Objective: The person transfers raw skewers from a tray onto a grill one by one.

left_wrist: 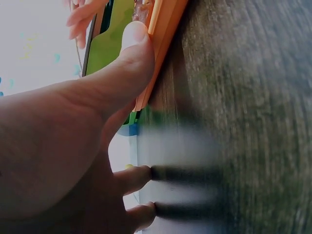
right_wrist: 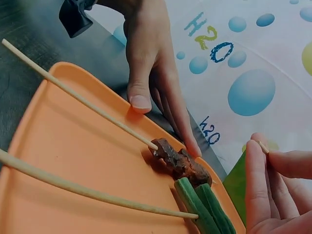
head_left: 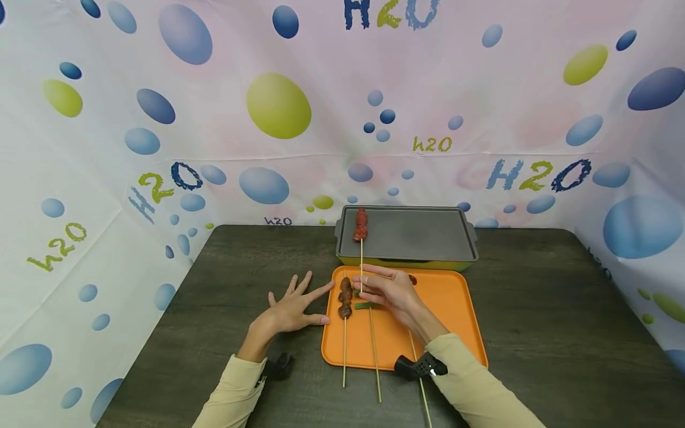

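Note:
My right hand (head_left: 393, 296) pinches the wooden stick of a skewer with red, glazed pieces (head_left: 361, 226); those pieces are over the left end of a grey griddle plate (head_left: 417, 233). The left hand (head_left: 289, 312) has its fingers spread and touches the left rim of an orange tray (head_left: 449, 315) with thumb and forefinger. On that tray, a skewer of brown meat chunks (head_left: 345, 298) lies nearest the left hand. Beside it is a skewer of green stalks (right_wrist: 207, 207), partly under the right hand. Another skewer stick (head_left: 424, 395) runs beneath the right wrist, its food mostly hidden.
The griddle has a green-yellow base (head_left: 455, 266) and stands directly behind the tray, near the back edge of a dark wooden table (head_left: 246, 261). Several stick ends overhang the tray's front rim. A patterned curtain (head_left: 321, 77) hangs behind and on both sides.

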A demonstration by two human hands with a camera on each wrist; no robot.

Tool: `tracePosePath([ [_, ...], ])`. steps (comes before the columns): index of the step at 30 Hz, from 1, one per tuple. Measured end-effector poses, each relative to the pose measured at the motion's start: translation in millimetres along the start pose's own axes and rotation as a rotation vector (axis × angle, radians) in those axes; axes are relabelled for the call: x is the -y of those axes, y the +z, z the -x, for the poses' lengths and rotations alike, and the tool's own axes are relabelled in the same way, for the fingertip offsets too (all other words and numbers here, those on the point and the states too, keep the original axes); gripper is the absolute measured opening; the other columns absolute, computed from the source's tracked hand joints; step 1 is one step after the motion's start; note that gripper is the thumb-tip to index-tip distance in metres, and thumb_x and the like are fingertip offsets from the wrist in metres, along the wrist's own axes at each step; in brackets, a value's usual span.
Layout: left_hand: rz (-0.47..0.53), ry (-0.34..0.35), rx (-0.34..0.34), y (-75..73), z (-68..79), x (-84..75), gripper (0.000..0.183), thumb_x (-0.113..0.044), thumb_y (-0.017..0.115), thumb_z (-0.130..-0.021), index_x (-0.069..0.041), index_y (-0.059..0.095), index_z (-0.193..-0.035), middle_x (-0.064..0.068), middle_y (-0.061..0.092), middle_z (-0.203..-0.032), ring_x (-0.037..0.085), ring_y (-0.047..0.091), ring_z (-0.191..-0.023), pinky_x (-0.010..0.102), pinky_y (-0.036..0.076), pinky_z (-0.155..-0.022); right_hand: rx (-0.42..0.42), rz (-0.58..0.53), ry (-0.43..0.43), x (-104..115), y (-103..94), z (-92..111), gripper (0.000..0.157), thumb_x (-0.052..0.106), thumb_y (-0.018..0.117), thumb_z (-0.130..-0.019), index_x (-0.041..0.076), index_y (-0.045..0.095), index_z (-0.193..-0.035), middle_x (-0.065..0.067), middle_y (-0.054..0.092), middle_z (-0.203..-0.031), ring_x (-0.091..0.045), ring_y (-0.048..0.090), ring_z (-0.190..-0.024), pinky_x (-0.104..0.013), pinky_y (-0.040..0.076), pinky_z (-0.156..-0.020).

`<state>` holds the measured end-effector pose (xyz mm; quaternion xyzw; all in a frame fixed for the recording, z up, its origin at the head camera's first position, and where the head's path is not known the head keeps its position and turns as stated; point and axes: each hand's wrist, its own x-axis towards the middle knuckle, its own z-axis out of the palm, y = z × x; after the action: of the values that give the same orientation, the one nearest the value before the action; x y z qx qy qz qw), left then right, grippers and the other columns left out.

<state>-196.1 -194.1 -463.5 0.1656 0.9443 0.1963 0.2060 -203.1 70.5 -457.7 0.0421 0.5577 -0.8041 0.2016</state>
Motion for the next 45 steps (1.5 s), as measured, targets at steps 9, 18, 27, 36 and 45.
tracePosePath([
  [9, 0.009, -0.002, -0.001, 0.6, 1.6, 0.2, 0.079, -0.056, 0.068, -0.094, -0.037, 0.033, -0.162, 0.017, 0.004, -0.171, 0.048, -0.004, -0.154, 0.088, -0.003, -0.101, -0.018, 0.014, -0.027, -7, 1.5, -6, 0.049, -0.002, 0.065, -0.098, -0.004, 0.053, -0.146, -0.023, 0.072, -0.117, -0.022, 0.076, -0.097, -0.034, 0.06, -0.081],
  [18, 0.007, 0.011, -0.009, 0.1, -0.1, 0.3, 0.079, -0.056, 0.067, -0.094, -0.036, 0.032, -0.162, 0.017, 0.004, -0.171, 0.049, -0.004, -0.154, 0.088, -0.002, -0.101, 0.009, 0.076, -0.051, -4, -2.6, 2, 0.044, 0.006, 0.065, -0.102, -0.001, 0.055, -0.144, -0.027, 0.067, -0.125, -0.026, 0.074, -0.102, -0.039, 0.059, -0.087],
  [27, 0.011, 0.021, -0.01, 0.3, -0.6, 0.8, 0.08, -0.056, 0.068, -0.094, -0.038, 0.032, -0.162, 0.016, 0.002, -0.172, 0.048, -0.005, -0.154, 0.089, -0.002, -0.1, 0.091, 0.316, -0.161, -1, -18.8, 39, 0.049, 0.012, 0.062, -0.104, -0.007, 0.049, -0.147, -0.03, 0.065, -0.127, -0.041, 0.067, -0.113, -0.048, 0.057, -0.09],
  [36, 0.011, 0.031, -0.021, -0.2, -1.3, -1.1, 0.08, -0.054, 0.069, -0.094, -0.036, 0.032, -0.163, 0.017, 0.004, -0.171, 0.048, -0.004, -0.154, 0.089, -0.002, -0.1, 0.092, 0.532, -0.223, 10, -41.3, 81, 0.053, 0.018, 0.064, -0.104, -0.008, 0.048, -0.147, -0.03, 0.067, -0.119, -0.044, 0.07, -0.104, -0.046, 0.061, -0.081],
  [45, 0.024, 0.034, -0.021, -1.6, 2.6, -1.6, 0.08, -0.054, 0.069, -0.094, -0.035, 0.033, -0.163, 0.018, 0.004, -0.171, 0.049, -0.004, -0.154, 0.089, -0.004, -0.1, 0.124, 0.506, -0.138, -3, -71.6, 119, 0.055, 0.013, 0.064, -0.104, -0.014, 0.043, -0.147, -0.027, 0.067, -0.116, -0.037, 0.072, -0.099, -0.043, 0.062, -0.075],
])
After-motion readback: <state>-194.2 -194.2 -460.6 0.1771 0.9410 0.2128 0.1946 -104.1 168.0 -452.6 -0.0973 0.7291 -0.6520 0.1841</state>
